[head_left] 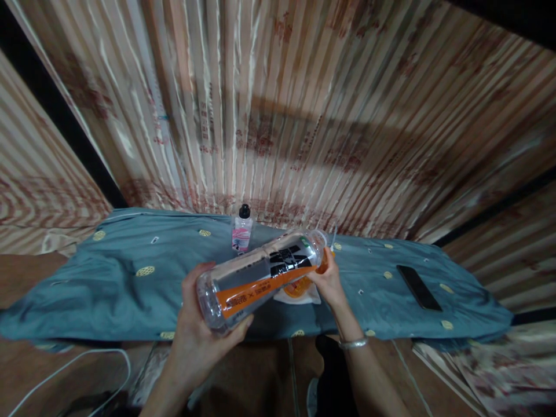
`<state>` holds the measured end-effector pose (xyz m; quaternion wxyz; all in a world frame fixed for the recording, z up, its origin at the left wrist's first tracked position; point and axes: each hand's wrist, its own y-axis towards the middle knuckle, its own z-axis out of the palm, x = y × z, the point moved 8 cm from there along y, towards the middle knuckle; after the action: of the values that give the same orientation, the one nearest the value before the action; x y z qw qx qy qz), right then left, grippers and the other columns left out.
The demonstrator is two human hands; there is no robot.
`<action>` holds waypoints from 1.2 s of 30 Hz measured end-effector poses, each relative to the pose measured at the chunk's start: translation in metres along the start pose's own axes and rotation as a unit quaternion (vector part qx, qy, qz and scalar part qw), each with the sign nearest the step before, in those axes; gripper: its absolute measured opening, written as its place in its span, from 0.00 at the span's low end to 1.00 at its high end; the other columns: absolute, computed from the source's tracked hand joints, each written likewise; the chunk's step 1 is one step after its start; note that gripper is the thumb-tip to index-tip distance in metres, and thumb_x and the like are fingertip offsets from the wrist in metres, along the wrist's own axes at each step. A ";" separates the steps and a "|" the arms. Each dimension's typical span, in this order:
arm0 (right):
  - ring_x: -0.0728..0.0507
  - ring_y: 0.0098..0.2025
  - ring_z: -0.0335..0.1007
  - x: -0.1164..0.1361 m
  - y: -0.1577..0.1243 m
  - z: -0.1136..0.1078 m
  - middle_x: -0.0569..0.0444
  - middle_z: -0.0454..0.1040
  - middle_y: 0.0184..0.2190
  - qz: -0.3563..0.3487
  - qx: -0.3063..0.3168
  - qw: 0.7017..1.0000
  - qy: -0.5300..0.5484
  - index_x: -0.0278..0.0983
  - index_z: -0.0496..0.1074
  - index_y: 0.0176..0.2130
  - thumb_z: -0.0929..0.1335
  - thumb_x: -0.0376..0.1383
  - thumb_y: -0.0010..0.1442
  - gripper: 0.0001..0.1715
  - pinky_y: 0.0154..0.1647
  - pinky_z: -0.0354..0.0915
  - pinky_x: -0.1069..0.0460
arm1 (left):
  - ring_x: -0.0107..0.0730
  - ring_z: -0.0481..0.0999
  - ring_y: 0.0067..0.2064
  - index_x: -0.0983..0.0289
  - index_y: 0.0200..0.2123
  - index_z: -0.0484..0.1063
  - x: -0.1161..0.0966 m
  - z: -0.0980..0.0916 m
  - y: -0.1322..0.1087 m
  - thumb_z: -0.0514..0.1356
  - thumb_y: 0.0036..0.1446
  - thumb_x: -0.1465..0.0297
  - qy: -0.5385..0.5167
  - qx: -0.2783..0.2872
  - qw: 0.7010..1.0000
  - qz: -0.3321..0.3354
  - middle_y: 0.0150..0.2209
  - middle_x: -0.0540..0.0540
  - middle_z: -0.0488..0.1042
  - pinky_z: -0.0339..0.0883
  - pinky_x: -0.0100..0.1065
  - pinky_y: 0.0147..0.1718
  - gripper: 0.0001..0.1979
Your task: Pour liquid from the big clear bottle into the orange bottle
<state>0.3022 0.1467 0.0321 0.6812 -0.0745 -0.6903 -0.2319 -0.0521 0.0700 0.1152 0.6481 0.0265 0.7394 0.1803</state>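
A large clear plastic bottle (260, 269) with an orange, black and silver label is held tilted above the blue-green cloth, its neck end up to the right. My left hand (197, 324) is wrapped round its base from below. At the neck end, my right hand (328, 281) has its fingers closed against the bottle. An orange piece (322, 265) shows beside those fingers, partly hidden, and I cannot tell what it is. Below the bottle lies a white packet (304, 300) with a round orange print or item, partly covered by the bottle.
The blue-green cloth (143, 295) covers a long narrow surface. A small bottle (241, 231) with a black cap and pink label is behind the large one. A dark phone (419, 288) lies at the right. Striped curtains (260, 116) hang behind; a white cable (87, 352) loops at lower left.
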 end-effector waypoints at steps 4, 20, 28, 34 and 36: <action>0.23 0.64 0.90 0.001 0.000 0.001 0.45 0.93 0.59 -0.001 0.007 1.000 0.004 0.45 0.80 0.66 0.92 0.49 0.39 0.59 0.72 0.83 0.30 | 0.46 0.92 0.54 0.48 0.70 0.68 -0.001 0.001 -0.001 0.78 0.57 0.58 0.002 0.008 1.000 0.014 0.57 0.50 0.85 0.88 0.51 0.59 0.41; 0.21 0.69 0.88 -0.001 -0.001 -0.003 0.41 0.91 0.62 0.005 -0.019 1.000 -0.001 0.42 0.81 0.68 0.92 0.48 0.35 0.64 0.78 0.78 0.28 | 0.46 0.92 0.53 0.48 0.69 0.69 -0.004 0.002 -0.001 0.78 0.56 0.60 0.000 0.006 1.000 0.018 0.55 0.49 0.85 0.88 0.50 0.59 0.41; 0.22 0.67 0.90 -0.003 -0.001 -0.003 0.43 0.92 0.62 -0.001 -0.020 1.000 0.002 0.44 0.81 0.67 0.92 0.49 0.35 0.62 0.77 0.80 0.28 | 0.49 0.91 0.54 0.49 0.68 0.70 0.001 -0.001 0.001 0.80 0.54 0.58 0.003 0.004 1.000 0.001 0.57 0.52 0.86 0.88 0.53 0.60 0.42; 0.22 0.67 0.90 -0.002 0.000 -0.003 0.44 0.93 0.59 -0.001 0.007 1.000 -0.012 0.44 0.81 0.69 0.92 0.49 0.38 0.63 0.74 0.82 0.28 | 0.50 0.93 0.54 0.49 0.69 0.69 -0.002 0.000 0.000 0.79 0.54 0.58 0.005 0.002 1.000 0.011 0.57 0.52 0.87 0.89 0.54 0.60 0.41; 0.22 0.66 0.90 -0.001 -0.001 -0.002 0.45 0.93 0.59 0.002 0.006 1.000 -0.010 0.45 0.81 0.69 0.92 0.49 0.38 0.62 0.74 0.83 0.28 | 0.49 0.93 0.54 0.48 0.69 0.69 -0.003 0.000 0.000 0.79 0.55 0.59 0.008 -0.001 1.000 0.014 0.57 0.51 0.87 0.89 0.53 0.60 0.41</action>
<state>0.3043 0.1454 0.0312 0.6750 -0.0741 -0.6984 -0.2262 -0.0517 0.0689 0.1178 0.6399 0.0351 0.7437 0.1905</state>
